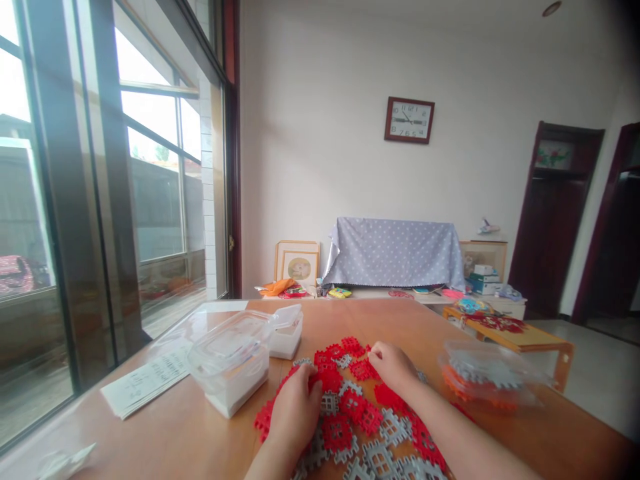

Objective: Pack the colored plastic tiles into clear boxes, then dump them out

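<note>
Many flat plastic interlocking building pieces, with notched edges and square window holes, lie heaped on the wooden table point(165, 433). Some are red, like this red piece point(337, 433); others are grey, such as this grey piece point(379, 460). My left hand point(296, 405) is at the left side of the heap, thumb and index finger closed on a red piece point(313, 380). At the far right of the heap, my right hand point(393, 367) is curled closed, with a small red edge showing at its fingertips. The hands are apart, and their undersides are hidden.
Left of the heap stand a clear plastic box point(230, 373) with its lid raised and a smaller white container point(287, 340). Printed sheets point(145, 381) and a crumpled wrapper point(67, 461) lie further left. On the right, a clear tub point(493, 377) holds grey and orange pieces.
</note>
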